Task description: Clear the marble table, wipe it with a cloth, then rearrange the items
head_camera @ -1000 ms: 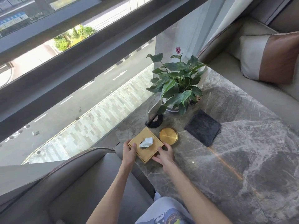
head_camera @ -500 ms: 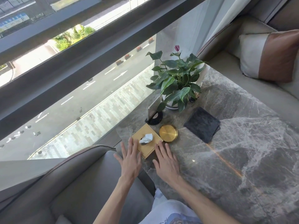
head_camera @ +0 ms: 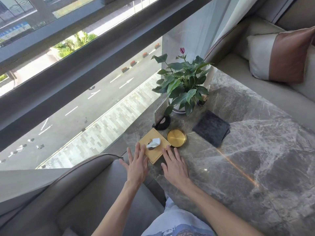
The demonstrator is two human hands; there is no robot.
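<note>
Beside the tissue box [head_camera: 154, 147], the left hand [head_camera: 137, 167] and right hand [head_camera: 174, 166] are spread flat, nothing grasped; the box is judged aligned against the tabletop [head_camera: 255, 159] corner.

Window: a dark window frame [head_camera: 81, 53] crosses the upper left.
Street: a grey road [head_camera: 95, 99] with white arrows lies far below, beside pale paving [head_camera: 109, 126].
Greenery: trees [head_camera: 75, 43] by the road.
Seating: a grey armchair [head_camera: 81, 198] lower left; a beige sofa [head_camera: 255, 79] right.
Cushion: cream and brown pillow [head_camera: 279, 55] on the sofa.
Curtain: a pale curtain [head_camera: 238, 16] hangs at top right.
</note>
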